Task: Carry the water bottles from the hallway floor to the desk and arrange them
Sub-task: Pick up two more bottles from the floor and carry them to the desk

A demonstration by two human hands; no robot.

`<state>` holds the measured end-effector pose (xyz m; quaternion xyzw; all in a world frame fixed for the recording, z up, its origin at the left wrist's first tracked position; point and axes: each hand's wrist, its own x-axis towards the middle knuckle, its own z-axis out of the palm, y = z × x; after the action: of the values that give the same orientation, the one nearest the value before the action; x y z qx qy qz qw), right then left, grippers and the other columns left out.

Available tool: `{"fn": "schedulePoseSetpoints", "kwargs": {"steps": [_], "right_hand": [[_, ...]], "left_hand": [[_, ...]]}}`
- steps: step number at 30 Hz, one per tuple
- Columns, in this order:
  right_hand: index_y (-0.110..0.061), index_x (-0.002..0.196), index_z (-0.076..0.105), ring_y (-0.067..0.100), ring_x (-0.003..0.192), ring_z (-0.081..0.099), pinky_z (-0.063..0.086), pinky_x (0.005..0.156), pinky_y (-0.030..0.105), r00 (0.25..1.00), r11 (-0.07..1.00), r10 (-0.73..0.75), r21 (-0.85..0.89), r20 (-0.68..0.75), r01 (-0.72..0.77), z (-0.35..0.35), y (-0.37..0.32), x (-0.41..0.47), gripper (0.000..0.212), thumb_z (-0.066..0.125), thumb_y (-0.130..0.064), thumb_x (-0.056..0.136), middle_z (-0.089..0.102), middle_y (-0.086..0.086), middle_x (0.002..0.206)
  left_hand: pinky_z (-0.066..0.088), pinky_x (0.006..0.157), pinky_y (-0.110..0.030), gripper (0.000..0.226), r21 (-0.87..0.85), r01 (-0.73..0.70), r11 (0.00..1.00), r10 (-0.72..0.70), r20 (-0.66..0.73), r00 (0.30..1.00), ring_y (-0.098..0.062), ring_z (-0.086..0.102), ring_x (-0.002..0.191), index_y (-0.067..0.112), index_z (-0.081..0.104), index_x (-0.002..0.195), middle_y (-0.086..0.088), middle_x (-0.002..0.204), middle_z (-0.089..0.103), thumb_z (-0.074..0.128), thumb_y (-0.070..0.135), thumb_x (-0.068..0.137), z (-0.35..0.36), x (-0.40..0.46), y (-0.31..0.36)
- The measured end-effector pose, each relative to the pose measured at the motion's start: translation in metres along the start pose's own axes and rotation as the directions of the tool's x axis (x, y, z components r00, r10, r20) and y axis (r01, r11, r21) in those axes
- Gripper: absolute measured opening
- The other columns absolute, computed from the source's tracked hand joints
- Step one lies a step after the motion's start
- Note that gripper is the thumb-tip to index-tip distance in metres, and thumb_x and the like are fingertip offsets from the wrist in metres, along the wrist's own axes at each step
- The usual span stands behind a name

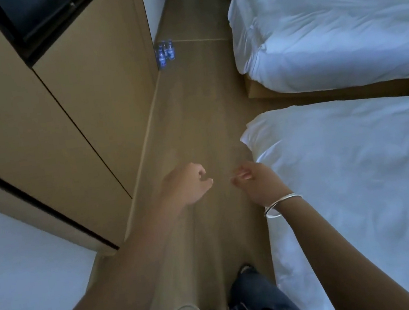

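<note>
A small cluster of clear water bottles with blue labels stands upright on the wooden floor far ahead, against the corner of the tan cabinet. My left hand and my right hand hang in front of me over the floor, far short of the bottles. Both have loosely curled fingers and hold nothing. A silver bangle circles my right wrist. The desk's white top shows at the lower left.
A tall tan cabinet lines the left side. Two beds with white duvets, the near bed and the far bed, fill the right. A narrow strip of wooden floor runs between them toward the hallway. My jeans-clad leg is below.
</note>
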<state>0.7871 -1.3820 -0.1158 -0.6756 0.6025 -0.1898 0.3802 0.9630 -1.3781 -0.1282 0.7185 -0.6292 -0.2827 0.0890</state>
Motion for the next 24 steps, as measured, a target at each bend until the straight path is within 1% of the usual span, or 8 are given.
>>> {"fn": "schedulePoseSetpoints", "kwargs": {"steps": [3,6,8,11,12,17,20,24], "right_hand": [[-0.010,0.103,0.064,0.017,0.090,0.060,0.046,0.081,0.028,1.000,1.000,0.008,-0.006,0.003,-0.008,-0.009,0.000,0.048,0.023,0.061,-0.021,0.084,0.066,0.004,0.101],[-0.013,0.107,0.063,0.012,0.089,0.057,0.042,0.079,0.023,1.000,1.000,-0.011,-0.028,0.020,0.011,-0.021,0.001,0.104,0.025,0.060,-0.022,0.084,0.065,0.002,0.105],[-0.012,0.110,0.062,0.010,0.092,0.056,0.041,0.083,0.022,0.999,0.999,-0.035,-0.037,0.031,0.036,-0.033,0.001,0.146,0.028,0.060,-0.023,0.085,0.065,0.002,0.108],[-0.013,0.113,0.062,0.017,0.103,0.060,0.045,0.093,0.031,0.998,0.995,-0.053,-0.083,0.046,0.056,-0.058,-0.002,0.207,0.030,0.060,-0.025,0.086,0.065,0.003,0.113],[-0.012,0.113,0.062,0.019,0.105,0.060,0.045,0.094,0.032,0.997,0.994,-0.062,-0.086,0.049,0.066,-0.069,-0.004,0.230,0.030,0.060,-0.025,0.086,0.065,0.004,0.114],[-0.011,0.116,0.061,0.018,0.106,0.059,0.041,0.089,0.025,0.990,0.984,-0.132,-0.112,0.049,0.137,-0.113,-0.013,0.324,0.032,0.059,-0.026,0.087,0.065,0.004,0.115],[-0.012,0.117,0.060,0.017,0.107,0.059,0.041,0.090,0.026,0.988,0.984,-0.139,-0.106,0.061,0.145,-0.127,-0.014,0.370,0.033,0.059,-0.027,0.088,0.064,0.004,0.116],[-0.011,0.116,0.061,0.016,0.105,0.059,0.041,0.089,0.024,0.987,0.986,-0.132,-0.094,0.091,0.140,-0.136,-0.012,0.425,0.032,0.060,-0.026,0.087,0.065,0.004,0.115]], "left_hand": [[0.048,0.089,-0.034,0.034,0.013,-0.032,0.999,0.033,-0.037,0.999,-0.020,0.062,0.102,0.021,0.064,0.111,0.003,0.111,0.067,0.057,0.042,0.086,-0.012,0.043,0.006],[0.048,0.088,-0.032,0.030,0.028,-0.043,0.999,0.045,-0.062,0.997,-0.020,0.062,0.101,0.021,0.065,0.107,0.004,0.109,0.068,0.058,0.042,0.086,-0.026,0.097,0.019],[0.048,0.087,-0.032,0.030,0.039,-0.049,0.998,0.052,-0.076,0.996,-0.021,0.062,0.101,0.021,0.065,0.107,0.004,0.109,0.068,0.058,0.041,0.086,-0.037,0.138,0.031],[0.049,0.087,-0.032,0.032,0.050,-0.045,0.998,0.049,-0.087,0.995,-0.021,0.062,0.101,0.020,0.065,0.109,0.002,0.109,0.068,0.058,0.040,0.086,-0.054,0.195,0.050],[0.049,0.086,-0.031,0.032,0.054,-0.039,0.998,0.044,-0.093,0.995,-0.021,0.062,0.101,0.020,0.065,0.110,0.002,0.109,0.068,0.059,0.040,0.085,-0.062,0.216,0.058],[0.046,0.086,-0.030,0.033,0.025,-0.017,1.000,0.021,-0.151,0.988,-0.019,0.061,0.103,0.021,0.065,0.110,0.004,0.110,0.067,0.058,0.041,0.085,-0.092,0.303,0.090],[0.047,0.086,-0.030,0.032,0.009,0.009,1.000,-0.007,-0.163,0.987,-0.019,0.061,0.103,0.021,0.065,0.109,0.003,0.111,0.068,0.058,0.041,0.085,-0.102,0.344,0.097],[0.048,0.090,-0.033,0.032,-0.005,0.045,0.999,-0.045,-0.150,0.988,-0.022,0.061,0.105,0.019,0.065,0.110,-0.001,0.113,0.067,0.059,0.040,0.086,-0.112,0.395,0.095]]}}
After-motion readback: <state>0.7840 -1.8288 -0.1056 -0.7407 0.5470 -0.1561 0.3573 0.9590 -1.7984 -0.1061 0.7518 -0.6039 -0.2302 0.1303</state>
